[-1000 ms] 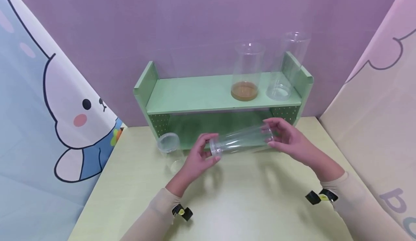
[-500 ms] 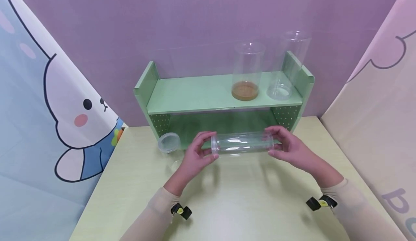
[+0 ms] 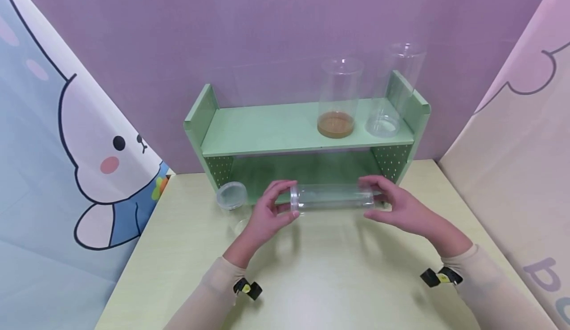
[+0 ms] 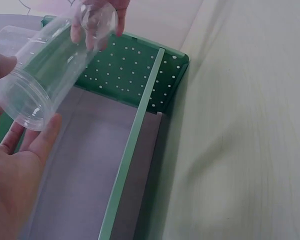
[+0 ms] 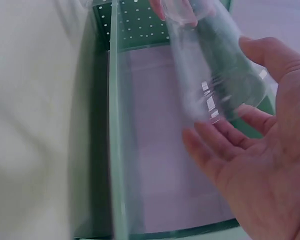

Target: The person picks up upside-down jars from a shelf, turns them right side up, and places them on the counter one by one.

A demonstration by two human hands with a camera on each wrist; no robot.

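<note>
At the near edge of the head view, two beige sleeves (image 3: 213,290) reach over a pale table (image 3: 329,285). Beyond them, a clear jar (image 3: 331,197) lies sideways in the air between the hands. The left hand (image 3: 267,215) grips its ringed end, thumb below and fingers above. The right hand (image 3: 398,209) curves more widely and loosely around the other end; how firmly its fingertips press, I cannot tell. The step in hand looks like steadying or turning the jar, and any next move seems to call for a sure hold at the ringed end, because smooth plastic could slip. Farther left, a capped jar (image 3: 231,195) stands on the table beside a green shelf (image 3: 262,128). On its upper board, toward the right, stand a tall jar with a brown bottom (image 3: 336,125) and a plain tall jar (image 3: 383,125), before a purple backdrop (image 3: 276,33).
</note>
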